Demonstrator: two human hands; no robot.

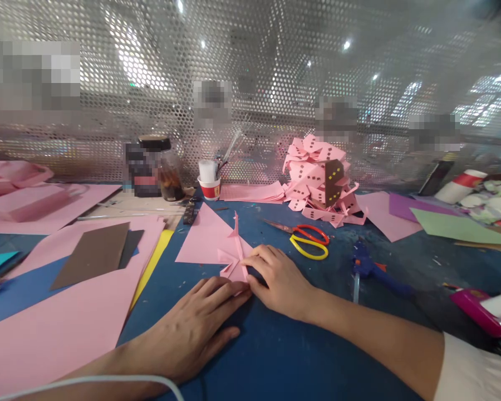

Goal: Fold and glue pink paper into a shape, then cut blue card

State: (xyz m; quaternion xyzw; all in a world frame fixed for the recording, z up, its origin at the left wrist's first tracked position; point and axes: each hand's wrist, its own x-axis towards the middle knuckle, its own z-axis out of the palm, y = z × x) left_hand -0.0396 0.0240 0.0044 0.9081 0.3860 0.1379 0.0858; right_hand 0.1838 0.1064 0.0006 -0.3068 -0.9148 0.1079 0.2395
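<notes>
A small piece of folded pink paper [232, 269] lies on the blue table in front of me, with a thin strip rising at its far end. My right hand [278, 278] pinches its right edge between thumb and fingers. From the left, my left hand [196, 317] rests flat, fingers stretched out, its fingertips at the paper's near edge and close to my right thumb. Behind the folded piece is a flat pink sheet [204, 236], partly covered by it. Scissors [309, 240] with red and yellow handles lie beyond my right hand.
A pile of cut pink paper pieces [313, 181] stands at the back. A blue glue gun [373, 271] lies right, near a magenta tool [480, 312]. Large pink sheets [79, 328] and brown card [92, 253] cover the left. A paper cup [211, 188] and jar [171, 178] stand behind.
</notes>
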